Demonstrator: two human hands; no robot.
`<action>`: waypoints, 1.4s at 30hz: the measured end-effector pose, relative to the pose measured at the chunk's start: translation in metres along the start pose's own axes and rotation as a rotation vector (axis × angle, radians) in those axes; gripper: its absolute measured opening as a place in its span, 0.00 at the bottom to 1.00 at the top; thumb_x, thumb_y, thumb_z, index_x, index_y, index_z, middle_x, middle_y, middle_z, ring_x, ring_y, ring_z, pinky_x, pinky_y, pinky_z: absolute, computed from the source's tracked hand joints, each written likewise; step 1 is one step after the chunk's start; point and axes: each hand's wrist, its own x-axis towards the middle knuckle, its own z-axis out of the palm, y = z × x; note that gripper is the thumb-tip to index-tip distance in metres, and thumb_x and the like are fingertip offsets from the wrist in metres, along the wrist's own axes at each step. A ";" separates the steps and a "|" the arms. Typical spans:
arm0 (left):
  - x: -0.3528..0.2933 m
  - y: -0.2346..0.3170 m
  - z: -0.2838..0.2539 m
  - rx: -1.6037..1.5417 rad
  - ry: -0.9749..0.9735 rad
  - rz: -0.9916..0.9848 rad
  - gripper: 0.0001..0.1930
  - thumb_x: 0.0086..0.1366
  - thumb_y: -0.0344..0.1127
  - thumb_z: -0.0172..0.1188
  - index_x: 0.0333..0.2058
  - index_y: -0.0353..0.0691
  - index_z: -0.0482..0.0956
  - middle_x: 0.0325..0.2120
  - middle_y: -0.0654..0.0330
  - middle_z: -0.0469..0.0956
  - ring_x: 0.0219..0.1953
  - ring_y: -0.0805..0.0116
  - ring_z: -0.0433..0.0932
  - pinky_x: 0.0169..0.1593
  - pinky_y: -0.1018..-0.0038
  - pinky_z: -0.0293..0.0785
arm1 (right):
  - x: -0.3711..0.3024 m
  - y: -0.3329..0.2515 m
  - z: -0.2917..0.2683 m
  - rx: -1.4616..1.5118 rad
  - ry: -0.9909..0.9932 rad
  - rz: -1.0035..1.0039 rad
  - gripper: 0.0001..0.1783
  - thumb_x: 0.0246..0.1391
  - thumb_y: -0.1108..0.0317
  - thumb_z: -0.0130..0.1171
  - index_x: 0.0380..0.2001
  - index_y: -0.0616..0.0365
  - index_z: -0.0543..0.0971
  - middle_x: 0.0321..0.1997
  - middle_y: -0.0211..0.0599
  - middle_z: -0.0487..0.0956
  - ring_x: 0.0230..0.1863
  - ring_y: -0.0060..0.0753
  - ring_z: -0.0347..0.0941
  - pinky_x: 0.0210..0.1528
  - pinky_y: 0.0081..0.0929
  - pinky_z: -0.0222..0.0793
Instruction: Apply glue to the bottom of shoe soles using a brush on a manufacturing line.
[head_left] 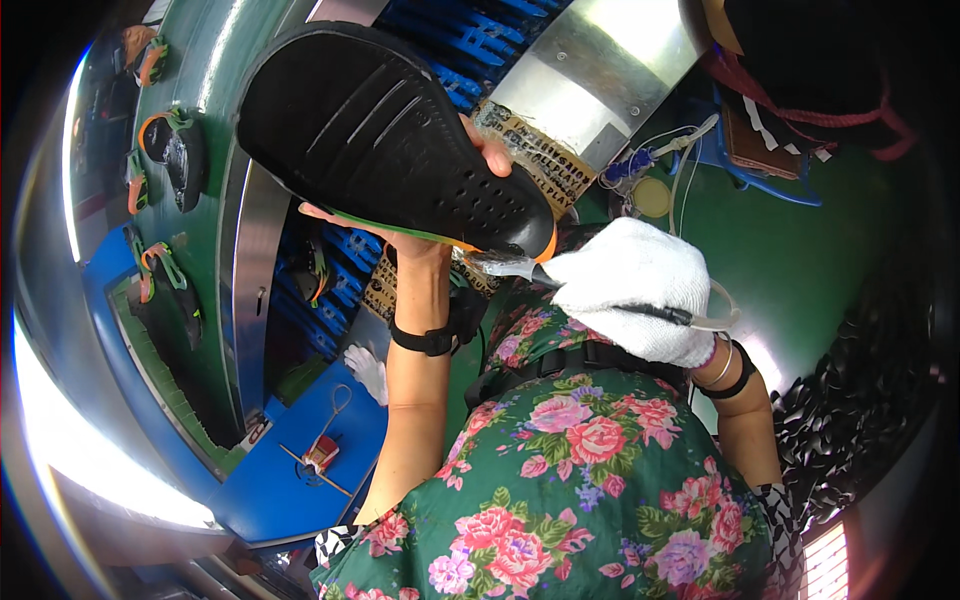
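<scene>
A black shoe sole (370, 130) with crosswise grooves, small holes and a green and orange edge is raised in front of me. My bare left hand (410, 243) is closed round it, palm beneath the near edge and fingertips over the far side. My right hand (635, 285), in a white knitted glove, grips a slim brush-like tool (650, 312) with a dark handle and a clear tube running off it. The tool's pale tip touches or nearly touches the sole's orange end; I cannot tell which.
On the left, a green conveyor belt (222, 60) carries several shoe soles (183, 165). A blue surface (270, 490) holds a small red item (322, 452) and a wire loop; a spare white glove (368, 372) lies nearby. Blue racks (465, 50) stand ahead, black scraps (850, 410) lie right.
</scene>
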 end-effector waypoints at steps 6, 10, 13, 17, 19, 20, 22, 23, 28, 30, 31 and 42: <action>0.005 -0.001 -0.003 -0.026 -0.045 -0.048 0.72 0.32 0.97 0.39 0.58 0.33 0.66 0.41 0.44 0.78 0.36 0.48 0.79 0.39 0.56 0.77 | 0.005 -0.003 -0.002 -0.002 0.014 -0.043 0.10 0.37 0.78 0.73 0.28 0.57 0.86 0.38 0.40 0.87 0.37 0.40 0.82 0.40 0.33 0.77; 0.008 -0.002 0.007 0.047 -0.018 -0.038 0.65 0.42 0.93 0.42 0.46 0.23 0.72 0.39 0.50 0.75 0.37 0.55 0.79 0.47 0.59 0.72 | -0.001 0.002 -0.008 -0.078 0.005 0.000 0.11 0.39 0.76 0.72 0.31 0.55 0.87 0.40 0.38 0.87 0.37 0.39 0.82 0.40 0.32 0.77; 0.011 -0.003 0.007 0.044 -0.031 -0.043 0.64 0.44 0.92 0.42 0.46 0.23 0.72 0.39 0.51 0.74 0.37 0.56 0.79 0.48 0.59 0.72 | -0.002 0.003 -0.007 -0.088 -0.013 -0.036 0.12 0.39 0.76 0.72 0.32 0.54 0.88 0.40 0.38 0.87 0.37 0.39 0.82 0.40 0.32 0.77; 0.013 -0.006 0.005 0.064 -0.047 -0.046 0.63 0.45 0.92 0.42 0.45 0.23 0.72 0.39 0.51 0.74 0.38 0.55 0.79 0.48 0.59 0.73 | 0.003 0.004 -0.006 -0.035 0.008 -0.109 0.12 0.36 0.77 0.73 0.30 0.55 0.87 0.38 0.39 0.87 0.38 0.40 0.82 0.40 0.33 0.77; 0.014 -0.007 0.006 0.059 -0.042 -0.052 0.63 0.45 0.92 0.43 0.45 0.24 0.72 0.39 0.51 0.74 0.38 0.55 0.79 0.48 0.59 0.72 | 0.004 0.003 -0.010 -0.061 0.014 -0.104 0.12 0.36 0.77 0.73 0.29 0.55 0.87 0.38 0.39 0.87 0.38 0.40 0.82 0.40 0.33 0.77; 0.015 -0.007 0.007 0.055 -0.048 -0.042 0.63 0.45 0.92 0.43 0.45 0.24 0.72 0.39 0.52 0.74 0.38 0.56 0.79 0.48 0.60 0.72 | 0.004 0.002 -0.012 -0.087 0.021 -0.098 0.12 0.36 0.77 0.73 0.29 0.55 0.87 0.38 0.39 0.87 0.38 0.40 0.83 0.40 0.33 0.76; 0.016 -0.007 0.010 0.052 -0.053 -0.032 0.62 0.45 0.92 0.43 0.45 0.24 0.72 0.39 0.52 0.74 0.38 0.56 0.79 0.48 0.60 0.72 | 0.002 0.004 -0.012 -0.102 0.007 -0.101 0.12 0.40 0.76 0.72 0.33 0.54 0.88 0.40 0.37 0.87 0.38 0.38 0.82 0.40 0.33 0.77; 0.016 -0.007 0.011 0.045 -0.047 -0.035 0.62 0.45 0.92 0.43 0.45 0.24 0.72 0.38 0.52 0.74 0.38 0.56 0.79 0.47 0.60 0.72 | 0.001 0.005 -0.012 -0.118 -0.007 -0.102 0.13 0.44 0.74 0.71 0.36 0.53 0.88 0.42 0.36 0.87 0.39 0.37 0.82 0.40 0.32 0.77; 0.013 -0.008 0.012 0.063 -0.032 -0.047 0.61 0.46 0.91 0.45 0.46 0.25 0.72 0.38 0.53 0.74 0.38 0.56 0.79 0.47 0.60 0.72 | 0.001 0.014 -0.012 0.067 -0.022 -0.176 0.15 0.44 0.75 0.71 0.39 0.54 0.88 0.44 0.38 0.86 0.40 0.37 0.82 0.42 0.31 0.77; 0.014 -0.009 0.010 0.087 -0.079 0.003 0.54 0.55 0.84 0.49 0.47 0.26 0.72 0.40 0.52 0.74 0.38 0.56 0.79 0.47 0.60 0.72 | 0.002 0.008 -0.016 -0.015 -0.013 -0.136 0.14 0.40 0.76 0.71 0.35 0.56 0.87 0.42 0.40 0.86 0.39 0.39 0.82 0.41 0.33 0.77; 0.016 -0.009 0.010 0.085 -0.079 0.001 0.54 0.55 0.84 0.49 0.47 0.26 0.72 0.40 0.52 0.74 0.38 0.56 0.79 0.47 0.60 0.72 | 0.002 0.005 -0.018 -0.104 -0.001 -0.093 0.13 0.36 0.77 0.72 0.31 0.58 0.86 0.40 0.42 0.86 0.38 0.42 0.82 0.41 0.35 0.77; 0.017 -0.007 0.007 0.192 -0.097 0.064 0.37 0.65 0.67 0.54 0.42 0.29 0.73 0.32 0.50 0.78 0.32 0.56 0.81 0.44 0.58 0.73 | 0.001 -0.003 -0.013 -0.210 -0.006 -0.129 0.14 0.43 0.74 0.73 0.38 0.52 0.88 0.40 0.33 0.86 0.33 0.35 0.80 0.34 0.30 0.76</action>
